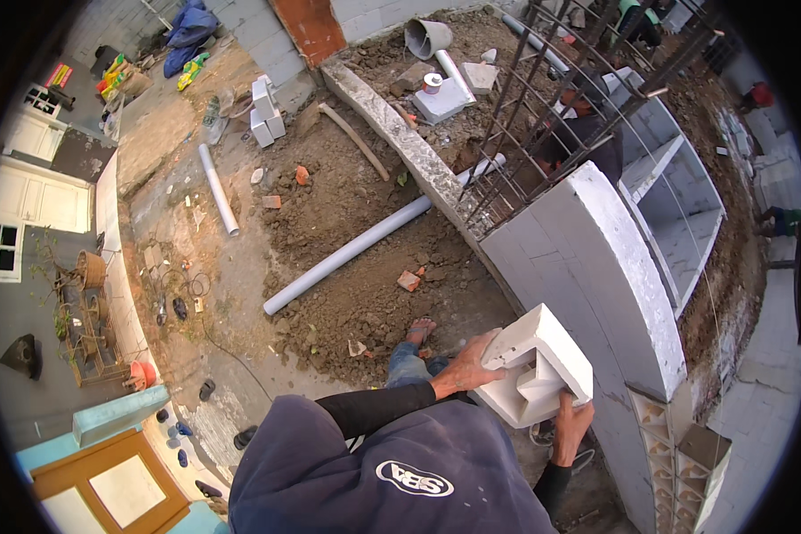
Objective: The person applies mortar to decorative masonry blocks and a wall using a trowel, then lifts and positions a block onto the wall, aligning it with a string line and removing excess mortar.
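Note:
A white ventilation block (559, 349), square-edged with a hollow, angled face, is held up between my two hands in front of my chest. My left hand (467, 365) grips its left side, fingers over the upper edge. At its lower right corner my right hand (571, 425) is closed on the rim, partly hidden by the block. Just to the right stands a curved grey block wall (565, 258). Patterned ventilation blocks (657, 449) are stacked against this wall's near end.
A long grey pipe (351, 254) crosses the dug soil, with a shorter pipe (218, 190) farther left. Rusty rebar cages (543, 116) rise beyond the wall. A person in dark clothes (587, 133) crouches behind them. White blocks (265, 111) and a bucket (429, 37) lie farther off.

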`<state>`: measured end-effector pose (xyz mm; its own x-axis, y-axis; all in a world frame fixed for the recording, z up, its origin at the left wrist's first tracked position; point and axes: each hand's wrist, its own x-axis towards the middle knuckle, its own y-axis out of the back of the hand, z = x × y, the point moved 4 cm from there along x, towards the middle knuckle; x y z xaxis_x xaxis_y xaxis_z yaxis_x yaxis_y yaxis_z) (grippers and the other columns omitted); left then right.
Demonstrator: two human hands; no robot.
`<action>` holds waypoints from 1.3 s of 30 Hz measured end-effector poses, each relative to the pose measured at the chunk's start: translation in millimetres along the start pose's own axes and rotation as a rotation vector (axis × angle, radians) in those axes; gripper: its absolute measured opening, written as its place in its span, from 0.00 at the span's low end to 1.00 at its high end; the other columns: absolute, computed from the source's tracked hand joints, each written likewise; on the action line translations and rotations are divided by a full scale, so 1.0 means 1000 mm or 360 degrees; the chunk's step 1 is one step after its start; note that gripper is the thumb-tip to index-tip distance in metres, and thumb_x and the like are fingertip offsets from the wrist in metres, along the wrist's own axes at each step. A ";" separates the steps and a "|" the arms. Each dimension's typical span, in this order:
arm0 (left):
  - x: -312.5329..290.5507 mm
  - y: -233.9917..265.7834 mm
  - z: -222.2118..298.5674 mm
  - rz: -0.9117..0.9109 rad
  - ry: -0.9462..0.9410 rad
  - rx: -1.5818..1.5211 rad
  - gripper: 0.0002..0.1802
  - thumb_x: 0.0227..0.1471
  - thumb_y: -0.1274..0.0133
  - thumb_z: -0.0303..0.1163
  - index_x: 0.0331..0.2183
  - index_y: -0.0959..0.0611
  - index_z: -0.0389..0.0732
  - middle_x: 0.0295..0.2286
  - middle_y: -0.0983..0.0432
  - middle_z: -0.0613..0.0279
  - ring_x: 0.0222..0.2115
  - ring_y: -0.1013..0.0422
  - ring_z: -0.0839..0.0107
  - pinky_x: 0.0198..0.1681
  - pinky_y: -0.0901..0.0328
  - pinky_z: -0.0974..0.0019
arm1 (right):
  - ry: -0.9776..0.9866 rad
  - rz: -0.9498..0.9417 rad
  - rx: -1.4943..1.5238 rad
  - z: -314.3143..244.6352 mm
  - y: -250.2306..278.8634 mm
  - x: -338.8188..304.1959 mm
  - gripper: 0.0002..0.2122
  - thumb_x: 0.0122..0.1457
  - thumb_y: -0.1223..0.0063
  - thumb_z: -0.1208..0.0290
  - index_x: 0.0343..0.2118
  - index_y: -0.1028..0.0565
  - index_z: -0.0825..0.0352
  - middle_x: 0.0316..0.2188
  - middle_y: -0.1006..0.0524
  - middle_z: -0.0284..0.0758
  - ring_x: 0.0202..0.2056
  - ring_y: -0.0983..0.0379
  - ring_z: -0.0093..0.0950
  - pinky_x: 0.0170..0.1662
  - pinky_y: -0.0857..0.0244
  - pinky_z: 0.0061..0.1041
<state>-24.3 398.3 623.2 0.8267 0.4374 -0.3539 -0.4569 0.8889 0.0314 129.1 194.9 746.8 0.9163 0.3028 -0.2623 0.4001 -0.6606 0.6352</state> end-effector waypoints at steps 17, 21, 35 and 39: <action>-0.008 -0.014 -0.011 0.0049 -0.0002 -0.0009 0.56 0.44 0.30 0.45 0.69 0.38 0.39 0.60 0.36 0.38 0.63 0.40 0.43 0.67 0.45 0.50 | -0.0021 -0.0084 0.0100 0.045 0.003 0.012 0.18 0.58 0.40 0.70 0.48 0.21 0.77 0.41 0.15 0.43 0.44 0.19 0.30 0.49 0.29 0.32; -0.005 -0.014 -0.002 0.0016 0.0126 0.0000 0.56 0.44 0.29 0.42 0.69 0.38 0.39 0.61 0.37 0.40 0.64 0.40 0.47 0.68 0.45 0.53 | -0.0001 -0.0120 0.0130 0.041 0.005 0.019 0.20 0.58 0.39 0.69 0.50 0.22 0.78 0.43 0.16 0.44 0.45 0.20 0.31 0.51 0.30 0.32; -0.023 0.007 0.006 0.0020 0.0132 0.0031 0.59 0.43 0.31 0.44 0.69 0.40 0.35 0.58 0.35 0.37 0.63 0.38 0.44 0.67 0.43 0.52 | -0.0075 -0.0454 -0.0059 0.007 -0.015 0.001 0.26 0.62 0.38 0.64 0.57 0.25 0.79 0.52 0.20 0.49 0.52 0.25 0.39 0.57 0.33 0.37; -0.023 0.001 -0.025 0.0131 0.0194 -0.0022 0.59 0.43 0.31 0.46 0.70 0.41 0.35 0.59 0.35 0.37 0.63 0.39 0.43 0.67 0.43 0.50 | 0.0108 -0.0462 0.0160 0.083 -0.031 0.047 0.24 0.56 0.43 0.73 0.55 0.25 0.80 0.47 0.19 0.47 0.44 0.21 0.35 0.47 0.27 0.34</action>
<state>-52.0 385.2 607.9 0.7406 0.4882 -0.4616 -0.5265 0.8485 0.0527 161.1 172.6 654.3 0.7613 0.5318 -0.3710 0.6480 -0.6032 0.4650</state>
